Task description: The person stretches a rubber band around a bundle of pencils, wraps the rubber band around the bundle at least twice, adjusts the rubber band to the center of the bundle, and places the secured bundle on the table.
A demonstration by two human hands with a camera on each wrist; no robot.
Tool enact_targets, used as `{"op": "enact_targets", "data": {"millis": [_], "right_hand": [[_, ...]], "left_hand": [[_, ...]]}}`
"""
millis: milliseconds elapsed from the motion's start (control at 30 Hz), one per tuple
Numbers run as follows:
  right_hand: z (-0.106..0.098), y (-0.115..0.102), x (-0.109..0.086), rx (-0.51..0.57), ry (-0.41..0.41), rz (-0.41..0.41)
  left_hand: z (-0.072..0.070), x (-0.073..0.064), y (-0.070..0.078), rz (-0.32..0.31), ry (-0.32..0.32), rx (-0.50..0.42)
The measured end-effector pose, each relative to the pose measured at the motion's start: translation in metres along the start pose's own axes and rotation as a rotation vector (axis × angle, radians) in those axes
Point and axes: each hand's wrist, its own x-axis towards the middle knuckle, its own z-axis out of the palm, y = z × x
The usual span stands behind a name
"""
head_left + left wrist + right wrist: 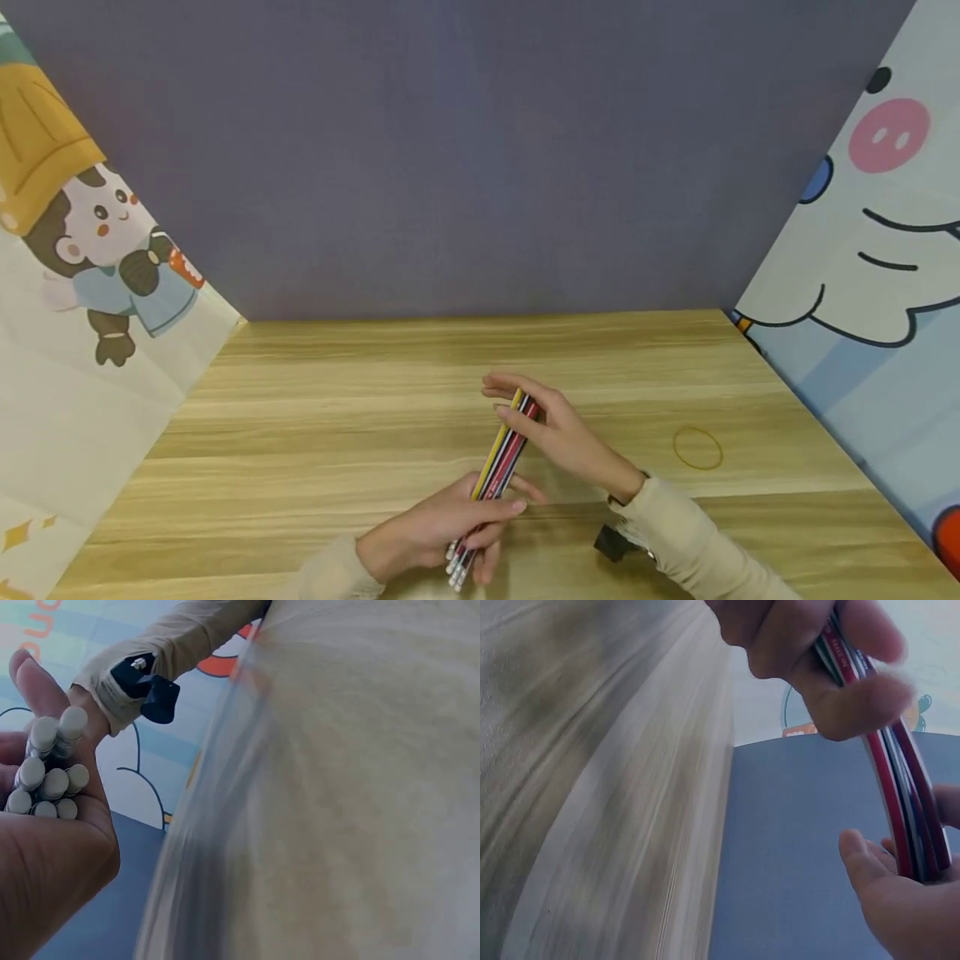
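My left hand (438, 518) grips a bundle of pencils (501, 460) near its lower end, thumb across the top. Yellow, red and dark shafts show, tilted up to the right. White eraser tips (55, 783) stick out below that hand, at slightly uneven depths. At the far end, my right hand (561, 429) has its fingers extended and its thumb lying along the near side. The right wrist view shows the pencil ends against the right palm (922, 915), with the fingers loosely apart around them.
A thin yellow rubber band (697, 448) lies on the wooden table (315, 417) to the right of the hands. A black device (613, 543) sits at the right wrist. A grey panel (480, 167) stands behind the table, with cartoon-printed walls on both sides.
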Motion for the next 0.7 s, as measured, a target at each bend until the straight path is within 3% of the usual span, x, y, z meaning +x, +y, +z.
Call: {"op": "enact_targets", "data": {"millis": [233,400,700], "right_hand": [[-0.004,-0.0025,-0.0006,0.026,-0.027,0.039],[-0.0026,-0.0026,-0.0017,0.008,-0.074,0.046],[0.005,0.0007,-0.0023,-0.051,0.012,-0.057]], "left_hand": [[-0.0002,-0.0014,0.0056,0.007,0.024,0.021],[-0.0026,-0.0029,0.0061,0.028,-0.006,0.003],[-0.0063,-0.0027,0.0054,0.068,-0.026,0.026]]}}
